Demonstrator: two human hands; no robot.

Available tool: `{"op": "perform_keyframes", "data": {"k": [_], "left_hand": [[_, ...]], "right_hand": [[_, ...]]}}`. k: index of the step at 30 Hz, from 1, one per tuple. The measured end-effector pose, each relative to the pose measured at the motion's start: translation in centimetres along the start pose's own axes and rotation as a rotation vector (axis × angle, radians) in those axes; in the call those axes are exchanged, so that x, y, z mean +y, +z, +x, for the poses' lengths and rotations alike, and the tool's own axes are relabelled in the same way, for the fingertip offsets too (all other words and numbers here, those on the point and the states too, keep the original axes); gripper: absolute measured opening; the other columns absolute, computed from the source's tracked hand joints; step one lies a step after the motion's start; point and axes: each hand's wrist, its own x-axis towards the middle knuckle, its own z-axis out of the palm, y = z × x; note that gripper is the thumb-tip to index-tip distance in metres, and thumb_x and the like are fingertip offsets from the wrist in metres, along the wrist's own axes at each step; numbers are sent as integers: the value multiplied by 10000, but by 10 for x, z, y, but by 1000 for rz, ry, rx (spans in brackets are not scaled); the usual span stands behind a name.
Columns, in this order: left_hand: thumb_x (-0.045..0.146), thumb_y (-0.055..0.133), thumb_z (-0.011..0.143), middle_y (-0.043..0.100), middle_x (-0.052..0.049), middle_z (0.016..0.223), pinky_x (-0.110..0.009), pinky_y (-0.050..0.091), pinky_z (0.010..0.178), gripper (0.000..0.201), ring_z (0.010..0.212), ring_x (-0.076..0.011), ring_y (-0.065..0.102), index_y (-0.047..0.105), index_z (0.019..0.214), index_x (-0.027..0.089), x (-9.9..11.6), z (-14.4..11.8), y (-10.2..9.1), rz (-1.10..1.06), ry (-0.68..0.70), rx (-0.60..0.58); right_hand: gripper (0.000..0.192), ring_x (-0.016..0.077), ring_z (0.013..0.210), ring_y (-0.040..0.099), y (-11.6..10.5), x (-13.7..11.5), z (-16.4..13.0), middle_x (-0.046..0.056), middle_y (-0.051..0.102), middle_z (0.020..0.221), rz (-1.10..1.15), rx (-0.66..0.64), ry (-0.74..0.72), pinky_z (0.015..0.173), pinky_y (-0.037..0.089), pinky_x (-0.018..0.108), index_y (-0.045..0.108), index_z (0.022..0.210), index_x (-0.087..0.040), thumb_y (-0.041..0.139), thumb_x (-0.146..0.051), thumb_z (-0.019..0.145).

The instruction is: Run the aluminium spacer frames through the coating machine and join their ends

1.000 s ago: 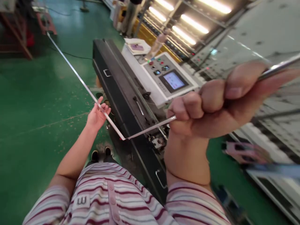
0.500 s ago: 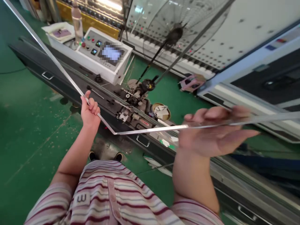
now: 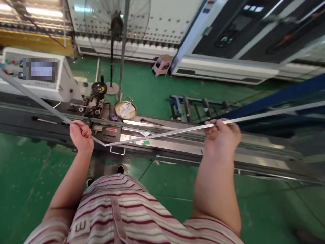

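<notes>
A long, thin metal strip (image 3: 162, 134) crosses the head view, with a bend like a shallow V low between my hands. My left hand (image 3: 81, 137) is closed around its left arm, just left of the bend. Farther along the other arm, my right hand (image 3: 222, 137) grips the strip between thumb and fingers. Both ends run out of the picture. Below and behind the strip lies a long dark machine bed (image 3: 177, 144), carrying a mechanism (image 3: 92, 105) with a black handwheel.
A white control box (image 3: 64, 81) with a screen stands at left. Behind the bed are a round tub (image 3: 127, 110) of scraps, a standing fan (image 3: 116, 27), a pink stool (image 3: 162, 64) and a blue frame (image 3: 286, 91). Large white machines (image 3: 157, 20) line the back.
The view has swung to the right. My right hand, spread with its thumb off the strip before, is now closed on it. My left hand keeps its hold near the bend.
</notes>
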Motion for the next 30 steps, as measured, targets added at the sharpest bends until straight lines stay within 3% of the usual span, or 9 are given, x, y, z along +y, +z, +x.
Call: {"op": "perform_keyframes", "data": {"k": [2, 5, 9, 14, 19, 22, 24, 28, 30], "left_hand": [[502, 603, 928, 236, 100, 484, -165, 164, 369, 369, 390, -60, 161, 498, 778, 181, -31, -11, 20, 73, 1, -58], [405, 658, 911, 414, 92, 548, -173, 409, 513, 267, 467, -73, 424, 517, 998, 196, -66, -25, 39, 277, -28, -256], [240, 660, 886, 644, 9, 901, -303, 537, 833, 574, 858, -142, 694, 315, 1345, 240, -94, -38, 52, 668, -134, -609], [239, 544, 934, 614, -10, 922, -300, 534, 820, 526, 872, -165, 722, 284, 1391, 214, -133, -51, 60, 799, -210, -663], [246, 500, 959, 615, -16, 923, -278, 521, 777, 483, 854, -160, 715, 294, 1396, 222, -163, -62, 55, 920, -181, -660], [249, 483, 970, 614, -14, 930, -270, 516, 770, 455, 873, -155, 711, 298, 1385, 227, -167, -67, 52, 968, -174, -671], [250, 474, 977, 608, -11, 929, -265, 512, 770, 434, 893, -155, 710, 291, 1371, 231, -167, -70, 52, 979, -169, -676], [259, 462, 987, 601, -9, 917, -269, 517, 776, 351, 894, -158, 714, 296, 1295, 226, -168, -76, 51, 977, -174, -646], [266, 470, 985, 611, -22, 933, -271, 522, 773, 319, 911, -166, 716, 310, 1256, 222, -169, -78, 50, 973, -189, -619]], "right_hand": [[218, 139, 612, 634, -35, 22, 12, -26, 617, 682, 7, 139, 101, 538, 524, 234, 508, 850, -232, 620, -167, 674], [277, 137, 627, 650, -83, 58, 28, -32, 621, 675, -42, 235, 221, 533, 517, 212, 488, 849, -219, 677, -176, 651], [312, 103, 598, 631, -130, 109, 45, -34, 627, 694, -101, 313, 409, 505, 489, 165, 452, 844, -214, 707, -204, 663], [326, 100, 566, 608, -149, 161, 43, -54, 559, 632, -303, 266, 516, 514, 498, 179, 405, 796, -223, 713, -295, 715], [218, 185, 634, 606, -159, 170, 37, 60, 588, 656, -669, 106, 500, 554, 534, 292, 512, 698, -207, 678, -334, 761], [182, 246, 781, 634, -143, 165, 48, 138, 653, 795, -1079, -28, 344, 712, 539, 367, 609, 762, -171, 651, -343, 805], [226, 252, 842, 628, -111, 164, 58, 136, 680, 876, -1254, -180, 167, 801, 504, 384, 663, 885, -161, 585, -373, 878], [232, 194, 946, 554, -14, 177, 77, 106, 668, 1055, -1085, -531, -154, 908, 427, 333, 681, 1029, -159, 537, -313, 933], [228, 158, 986, 504, 31, 191, 85, 98, 637, 1127, -1010, -711, -194, 971, 380, 314, 681, 1068, -139, 603, -254, 887]]}}
